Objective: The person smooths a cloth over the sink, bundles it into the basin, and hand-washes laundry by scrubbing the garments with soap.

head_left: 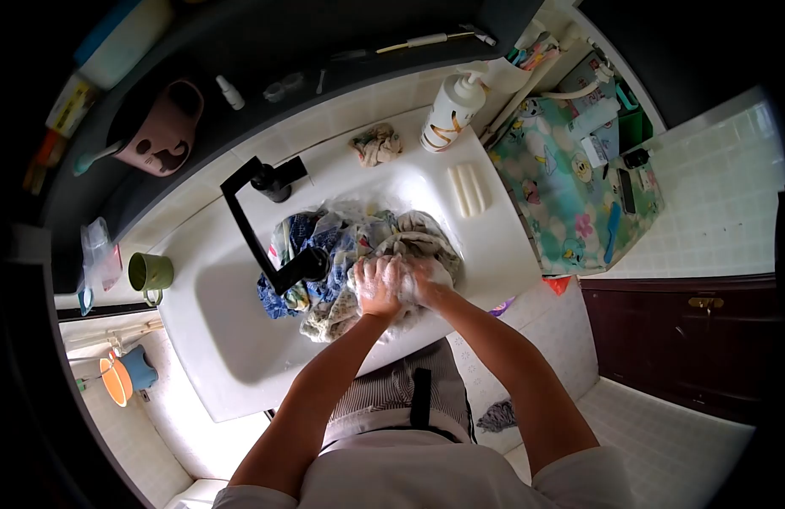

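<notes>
Wet laundry [335,246], patterned in blue and pale colours, lies heaped in the white sink [231,339]. My left hand [377,287] presses into a soapy, light-coloured cloth [392,316] on the near right side of the heap, its fingers curled over the fabric. Right beside it, my right hand [419,280] grips the same lathered cloth; suds hide most of its fingers. A black faucet [255,225] arches over the laundry just left of my hands.
On the sink rim are a soap bar [468,191], a pump bottle [452,113], a crumpled cloth [376,145] and a green mug [150,273]. A dark shelf [341,81] runs behind. To the right, a patterned cover [562,187] carries several small items.
</notes>
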`<act>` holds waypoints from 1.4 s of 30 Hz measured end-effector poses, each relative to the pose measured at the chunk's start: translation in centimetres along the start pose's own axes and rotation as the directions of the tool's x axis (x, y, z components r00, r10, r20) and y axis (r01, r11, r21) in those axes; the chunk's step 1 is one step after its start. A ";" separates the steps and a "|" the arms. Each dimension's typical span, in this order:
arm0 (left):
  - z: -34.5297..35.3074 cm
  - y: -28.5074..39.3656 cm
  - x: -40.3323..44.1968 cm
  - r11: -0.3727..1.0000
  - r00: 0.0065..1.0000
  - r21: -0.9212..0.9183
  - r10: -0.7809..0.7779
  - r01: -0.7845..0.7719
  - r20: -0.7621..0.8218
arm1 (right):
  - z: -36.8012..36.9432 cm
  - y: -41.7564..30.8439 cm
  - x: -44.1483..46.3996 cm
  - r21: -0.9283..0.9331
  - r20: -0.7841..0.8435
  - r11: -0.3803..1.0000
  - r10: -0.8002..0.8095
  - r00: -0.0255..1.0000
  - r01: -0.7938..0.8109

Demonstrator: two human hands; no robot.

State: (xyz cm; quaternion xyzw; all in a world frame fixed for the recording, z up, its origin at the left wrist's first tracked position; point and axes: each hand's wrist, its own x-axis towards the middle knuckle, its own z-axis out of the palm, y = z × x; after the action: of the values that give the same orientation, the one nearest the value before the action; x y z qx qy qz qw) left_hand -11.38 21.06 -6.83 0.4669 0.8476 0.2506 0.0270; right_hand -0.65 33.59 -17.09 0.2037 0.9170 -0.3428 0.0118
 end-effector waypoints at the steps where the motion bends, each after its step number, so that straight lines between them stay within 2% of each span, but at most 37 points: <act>1: 0.3 -0.2 0.3 1.000 1.000 0.027 -0.002 0.001 0.028 | -0.6 -0.9 0.6 -0.034 0.054 0.996 0.081 0.995 -0.079; 2: 1.6 -0.8 0.3 0.998 1.000 0.059 0.008 -0.007 -0.012 | -2.7 -2.6 2.1 -0.215 0.267 0.972 0.149 0.952 -0.092; 5: 3.5 -1.9 1.6 0.990 0.999 0.140 -0.008 0.015 -0.051 | -2.3 -2.0 4.7 -0.490 0.311 0.871 0.132 0.941 0.040; 6: 4.0 -2.2 2.2 0.991 0.999 0.126 -0.028 0.034 -0.046 | -1.6 -0.3 6.8 -0.197 0.193 0.975 0.141 0.971 -0.103; 9: 4.1 -2.7 3.9 0.975 0.989 0.201 -0.118 0.099 0.086 | -0.8 0.8 8.5 -0.008 -0.111 1.000 -0.029 0.993 0.028; 10: 4.0 -2.7 4.7 0.969 0.971 0.185 -0.189 0.161 0.144 | -1.4 0.1 9.5 -0.030 -0.056 0.999 -0.026 0.998 0.025; 13: 4.3 -2.7 6.6 0.959 0.972 0.160 -0.236 0.235 -0.007 | -3.5 -1.8 12.1 -0.099 0.106 0.995 -0.016 0.994 0.026; 14: 5.1 -3.4 6.5 0.953 0.980 0.237 -0.172 0.191 -0.099 | -3.4 -2.0 12.1 -0.423 0.067 0.895 -0.121 0.990 0.138; 15: 4.6 -3.5 6.5 0.963 0.981 0.187 -0.187 0.192 -0.045 | -3.3 -1.8 12.3 -0.531 0.050 0.831 -0.166 0.985 0.167; 16: 3.9 -3.7 6.8 0.971 0.980 0.136 -0.199 0.197 0.003 | -3.3 -1.6 11.7 -0.489 -0.107 0.854 -0.263 0.959 0.180; 17: 3.1 -4.0 6.9 0.975 0.977 0.089 -0.208 0.203 0.051 | -3.0 -1.6 10.9 -0.384 -0.182 0.910 -0.240 0.953 0.156; 18: 2.0 -3.9 6.2 0.987 0.992 0.102 -0.124 0.123 0.010 | -3.1 -2.1 10.1 -0.271 -0.256 0.952 -0.216 0.942 0.145; 20: -1.4 -3.9 4.8 0.988 0.991 -0.082 -0.127 0.130 0.040 | -7.0 -7.3 7.7 0.083 -0.165 0.996 0.036 0.986 -0.022; 21: -3.2 -3.9 4.0 0.976 0.991 -0.173 -0.125 0.132 0.052 | -7.6 -8.9 6.2 0.367 -0.040 0.921 0.152 0.988 -0.127; 22: -4.7 -3.8 2.2 0.977 0.994 -0.192 -0.100 0.092 -0.033 | -8.3 -10.8 4.6 0.102 0.011 0.984 0.143 0.990 -0.143; 23: -6.3 -3.8 0.1 0.942 0.969 -0.227 -0.241 0.248 0.060 | -7.7 -12.1 2.5 -0.036 -0.011 0.995 0.093 0.996 -0.094; 24: -7.3 -4.6 -2.2 0.922 0.956 -0.256 -0.268 0.290 0.119 | -6.5 -12.9 0.4 -0.182 -0.053 0.982 0.039 0.998 -0.048; 25: -7.2 -5.7 -4.6 0.966 0.981 -0.174 -0.193 0.191 0.006 | -5.2 -13.8 -1.3 -0.284 -0.057 0.958 0.017 0.998 -0.032; 26: -6.3 -6.9 -7.4 0.987 0.983 -0.017 -0.159 0.159 -0.088 | -4.0 -14.6 -2.4 -0.350 -0.018 0.936 0.028 0.999 -0.033; 27: -7.4 -6.6 -7.9 0.941 0.938 -0.049 -0.329 0.336 0.110 | -3.5 -15.6 -2.7 -0.363 0.078 0.931 0.058 0.995 -0.026; 28: -9.2 -6.0 -8.2 0.862 0.828 -0.044 -0.470 0.506 0.307 | -3.1 -16.6 -3.0 -0.375 0.172 0.927 0.087 0.981 -0.017; 29: -10.3 -5.7 -8.5 0.756 0.662 -0.003 -0.570 0.654 0.486 | -2.4 -17.9 -2.7 -0.255 0.281 0.963 0.162 0.946 -0.089; 32: -8.3 -7.2 -10.8 0.792 0.777 -0.114 -0.542 0.599 0.320 | 1.2 -19.1 -4.3 0.153 0.097 0.976 0.139 0.986 -0.153; 34: -8.8 -6.8 -9.0 0.720 0.785 -0.326 -0.504 0.612 0.360 | 2.0 -18.6 -3.2 0.004 -0.007 0.994 0.106 0.994 -0.106; 35: -8.9 -6.3 -7.8 0.668 0.790 -0.425 -0.482 0.611 0.378 | 1.8 -18.4 -2.9 -0.010 -0.046 0.997 0.075 0.996 -0.075; 36: -8.5 -5.4 -6.7 0.339 0.679 -0.607 -0.528 0.719 0.510 | -0.1 -18.9 -3.0 -0.025 -0.081 0.999 0.043 0.996 -0.046; 37: -9.0 -4.3 -5.4 0.298 0.732 -0.686 -0.449 0.663 0.512 | -1.7 -18.7 -2.9 -0.042 -0.117 0.999 0.012 0.993 -0.017; 38: -9.8 -3.2 -4.1 0.248 0.783 -0.758 -0.363 0.604 0.505 | -2.9 -17.0 -2.9 0.050 -0.174 0.993 -0.101 0.980 0.111; 39: -10.0 -2.0 -3.3 0.186 0.828 -0.818 -0.276 0.544 0.488 | -4.6 -15.9 -2.6 -0.101 -0.032 0.991 -0.093 0.995 0.089; 41: -6.5 -1.2 -3.1 0.280 0.932 -0.902 -0.252 0.328 0.261 | -8.3 -15.4 -2.4 -0.024 0.064 0.978 0.208 0.976 -0.206; 42: -9.7 0.7 -1.8 0.841 0.998 -0.542 -0.028 -0.004 -0.052 | -5.7 -11.5 -2.6 0.033 -0.264 0.994 0.105 0.959 -0.100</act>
State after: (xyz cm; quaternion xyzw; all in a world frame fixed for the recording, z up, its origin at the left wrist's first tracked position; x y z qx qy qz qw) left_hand -12.56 16.03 1.62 0.4276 0.7457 0.4928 0.1348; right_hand -1.99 28.44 -5.17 0.2950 0.8952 -0.3202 -0.0953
